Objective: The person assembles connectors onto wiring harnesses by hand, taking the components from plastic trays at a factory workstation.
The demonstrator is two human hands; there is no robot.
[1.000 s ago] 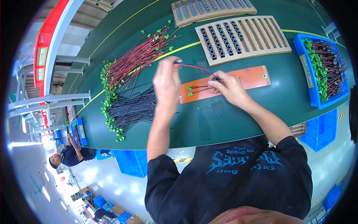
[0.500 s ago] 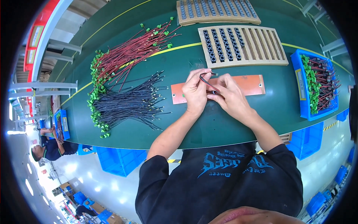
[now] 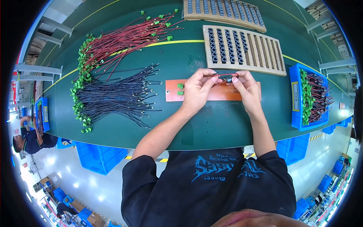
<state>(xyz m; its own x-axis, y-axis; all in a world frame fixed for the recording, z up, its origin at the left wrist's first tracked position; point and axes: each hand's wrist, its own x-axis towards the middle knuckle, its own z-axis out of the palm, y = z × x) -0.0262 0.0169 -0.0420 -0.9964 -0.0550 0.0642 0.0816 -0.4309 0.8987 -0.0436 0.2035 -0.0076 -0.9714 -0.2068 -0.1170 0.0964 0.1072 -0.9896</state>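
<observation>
Red and black wires span the gap between my two hands, above an orange board. My left hand is closed on one side of the wires, thumb against fingers. The fingers of my right hand pinch the other side. Close to the right fingertips is a small dark ring-like piece; whether the wires run through it, I cannot tell. Two green connectors lie on the board's left part, beside my left hand.
Black wires and red wires with green connectors lie in bundles at left. A cardboard tray partly filled with dark rings stands behind my hands, another tray beyond. At right, a blue bin holds finished-looking wire assemblies.
My hands have moved apart, and the wires now stretch between them. The green connectors on the board have come into fuller sight. The whole view has shifted slightly.
</observation>
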